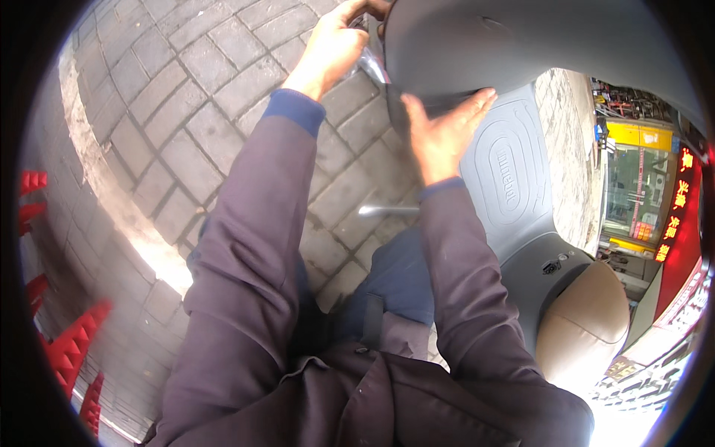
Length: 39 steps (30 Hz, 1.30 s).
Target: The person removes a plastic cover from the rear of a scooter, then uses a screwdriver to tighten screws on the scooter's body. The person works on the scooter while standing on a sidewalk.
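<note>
The dark front body panel (469,41) of a scooter fills the upper right. My left hand (328,52) is up at its left edge, fingers curled by a shiny, partly see-through piece (372,67); what they grip is hidden. My right hand (439,134) lies against the panel's lower part, thumb apart and fingers stretched out. Below the panel is the scooter's grey footboard (505,127), and toward the lower right its tan seat (581,320).
Grey paving (194,119) surrounds my legs, with a pale kerb strip (112,197) and red toothed shapes (74,343) at the left. A silver bar (383,211) sticks out beside the footboard. A shopfront (629,190) with a lit red sign stands at the right.
</note>
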{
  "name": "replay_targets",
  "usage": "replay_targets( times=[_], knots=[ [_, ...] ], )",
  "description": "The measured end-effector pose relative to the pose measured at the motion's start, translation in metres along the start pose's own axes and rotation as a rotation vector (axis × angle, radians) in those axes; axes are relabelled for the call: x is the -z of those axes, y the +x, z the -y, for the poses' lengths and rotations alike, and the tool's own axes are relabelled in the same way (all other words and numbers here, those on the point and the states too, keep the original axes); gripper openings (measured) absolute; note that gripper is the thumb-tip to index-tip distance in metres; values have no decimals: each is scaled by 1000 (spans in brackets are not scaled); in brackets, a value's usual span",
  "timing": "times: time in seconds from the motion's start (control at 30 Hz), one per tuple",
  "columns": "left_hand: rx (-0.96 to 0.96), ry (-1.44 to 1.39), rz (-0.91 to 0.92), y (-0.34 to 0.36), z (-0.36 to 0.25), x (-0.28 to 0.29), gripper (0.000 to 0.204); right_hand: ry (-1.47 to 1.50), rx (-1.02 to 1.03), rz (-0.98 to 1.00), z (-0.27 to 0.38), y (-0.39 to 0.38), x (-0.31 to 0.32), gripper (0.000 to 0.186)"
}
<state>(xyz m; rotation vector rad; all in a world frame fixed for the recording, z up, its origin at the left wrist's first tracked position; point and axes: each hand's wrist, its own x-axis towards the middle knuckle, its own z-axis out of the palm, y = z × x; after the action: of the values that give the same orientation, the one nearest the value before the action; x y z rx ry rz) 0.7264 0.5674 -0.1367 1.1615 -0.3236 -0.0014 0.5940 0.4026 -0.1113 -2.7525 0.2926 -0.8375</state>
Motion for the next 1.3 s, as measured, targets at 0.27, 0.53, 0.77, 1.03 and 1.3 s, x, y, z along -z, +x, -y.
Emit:
replay_targets(
  times=[0.27, 0.53, 0.77, 1.03, 1.3],
  knots=[
    [91, -181, 58, 0, 4, -2, 59, -12, -19, -6, 5, -6, -5, 125],
    [97, -56, 42, -8, 4, -3, 69, 12, -60, -50, 16, -7, -6, 119],
    [158, 256, -19, -34, 1, -2, 69, 119, -110, 163, 15, -8, 38, 115],
    [185, 655, 14, -75, -6, -45, 88, 116, -198, 295, -19, -39, 51, 91],
    [83, 654, -90, -71, -3, -52, 88, 575, -589, 275, -85, -61, 54, 31]
  ],
)
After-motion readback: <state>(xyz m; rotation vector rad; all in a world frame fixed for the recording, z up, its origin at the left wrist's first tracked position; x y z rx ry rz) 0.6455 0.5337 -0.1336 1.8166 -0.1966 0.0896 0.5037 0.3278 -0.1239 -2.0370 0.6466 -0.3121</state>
